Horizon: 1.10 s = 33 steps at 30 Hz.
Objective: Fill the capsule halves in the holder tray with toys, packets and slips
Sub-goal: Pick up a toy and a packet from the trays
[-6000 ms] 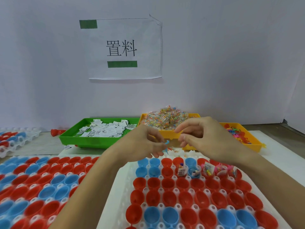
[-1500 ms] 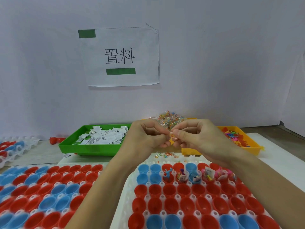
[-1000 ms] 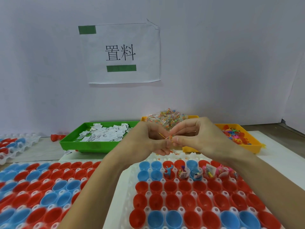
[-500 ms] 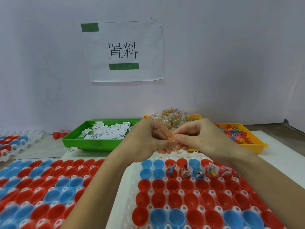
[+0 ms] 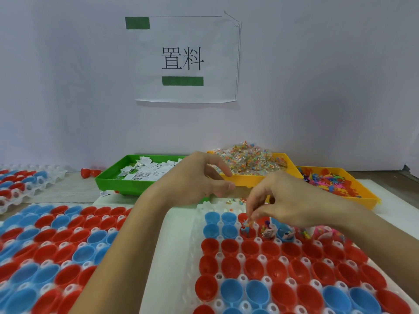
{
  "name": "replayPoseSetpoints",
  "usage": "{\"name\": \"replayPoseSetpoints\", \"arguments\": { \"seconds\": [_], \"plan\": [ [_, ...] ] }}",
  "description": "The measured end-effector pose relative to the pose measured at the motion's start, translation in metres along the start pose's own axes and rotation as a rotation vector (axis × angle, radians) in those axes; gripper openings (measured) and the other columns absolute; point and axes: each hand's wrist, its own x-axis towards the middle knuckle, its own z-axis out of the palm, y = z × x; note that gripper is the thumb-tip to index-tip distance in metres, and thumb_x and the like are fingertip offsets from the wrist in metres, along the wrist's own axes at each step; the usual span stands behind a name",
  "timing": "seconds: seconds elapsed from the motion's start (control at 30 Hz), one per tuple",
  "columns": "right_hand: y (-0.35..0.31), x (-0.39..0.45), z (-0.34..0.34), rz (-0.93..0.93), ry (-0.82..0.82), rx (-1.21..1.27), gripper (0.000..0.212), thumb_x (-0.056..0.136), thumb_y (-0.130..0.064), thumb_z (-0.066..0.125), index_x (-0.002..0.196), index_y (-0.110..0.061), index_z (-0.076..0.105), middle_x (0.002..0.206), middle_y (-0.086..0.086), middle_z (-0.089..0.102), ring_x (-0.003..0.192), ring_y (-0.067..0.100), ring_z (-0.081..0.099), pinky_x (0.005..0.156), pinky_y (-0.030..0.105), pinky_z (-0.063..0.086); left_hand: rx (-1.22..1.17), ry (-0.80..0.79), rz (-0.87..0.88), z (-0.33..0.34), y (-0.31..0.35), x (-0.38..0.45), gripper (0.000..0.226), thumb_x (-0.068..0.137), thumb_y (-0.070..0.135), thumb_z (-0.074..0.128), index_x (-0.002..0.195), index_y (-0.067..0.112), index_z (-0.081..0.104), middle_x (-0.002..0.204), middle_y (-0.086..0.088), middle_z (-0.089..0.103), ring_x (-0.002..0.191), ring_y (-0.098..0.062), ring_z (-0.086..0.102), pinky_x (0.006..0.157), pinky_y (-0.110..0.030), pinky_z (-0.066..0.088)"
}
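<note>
The white holder tray (image 5: 192, 245) in front of me carries red and blue capsule halves. Several halves in its second row hold toys and packets, such as one filled half (image 5: 267, 231). My right hand (image 5: 285, 198) pinches a small clear packet (image 5: 250, 219) by its fingertips, just above a red half with a blue toy (image 5: 245, 230) in it. My left hand (image 5: 199, 177) hovers with relaxed fingers and nothing in it, above the tray's far left corner.
At the back stand a green tray of paper slips (image 5: 118, 184), a yellow tray of packets (image 5: 244, 177) and an orange tray of toys (image 5: 367, 200). A second holder tray (image 5: 45, 245) lies at left, a third (image 5: 22, 180) far left. A few loose beads (image 5: 235, 201) lie near the yellow tray.
My hands have parted. The right hand went down to the second row with the packet, and the left hand let go and opened.
</note>
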Motion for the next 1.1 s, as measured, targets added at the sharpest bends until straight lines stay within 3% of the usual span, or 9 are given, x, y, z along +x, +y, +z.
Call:
{"name": "replayPoseSetpoints", "arguments": {
  "seconds": [0.27,0.4,0.73,1.1],
  "plan": [
    [0.005,0.014,0.008,-0.037,-0.105,-0.141,0.018,0.09,-0.013,0.072,0.087,-0.028,0.08,0.084,-0.018,0.072,0.081,-0.005,0.065,0.075,0.001,0.03,0.028,0.012,0.037,-0.002,0.0,0.0,0.013,0.086,0.027,0.076,0.095,0.021,0.069,0.072,-0.003,0.074,0.067,-0.019,0.062,0.067,-0.037,0.05],
    [0.006,0.017,0.01,-0.071,-0.097,-0.126,0.018,0.089,-0.008,0.071,0.089,-0.024,0.081,0.086,-0.012,0.074,0.078,-0.004,0.066,0.068,0.007,0.044,0.039,0.014,0.046,-0.002,0.001,0.0,0.012,0.087,0.027,0.075,0.096,0.021,0.069,0.073,-0.003,0.074,0.068,-0.018,0.063,0.072,-0.044,0.055],
    [0.006,0.018,0.015,-0.134,-0.085,-0.194,0.015,0.086,-0.013,0.076,0.089,-0.027,0.078,0.083,-0.013,0.071,0.078,-0.001,0.064,0.066,0.012,0.048,0.06,0.01,0.041,-0.002,0.001,0.0,0.011,0.087,0.029,0.074,0.096,0.023,0.069,0.072,0.0,0.074,0.065,-0.014,0.062,0.07,-0.041,0.055],
    [0.002,0.012,0.014,-0.089,-0.126,-0.197,0.011,0.087,-0.014,0.076,0.087,-0.024,0.079,0.087,-0.011,0.069,0.077,0.005,0.064,0.067,0.016,0.051,0.071,0.006,0.026,-0.001,0.004,-0.002,0.011,0.087,0.03,0.074,0.095,0.024,0.069,0.076,0.0,0.074,0.074,-0.023,0.068,0.076,-0.047,0.056]
  ]
}}
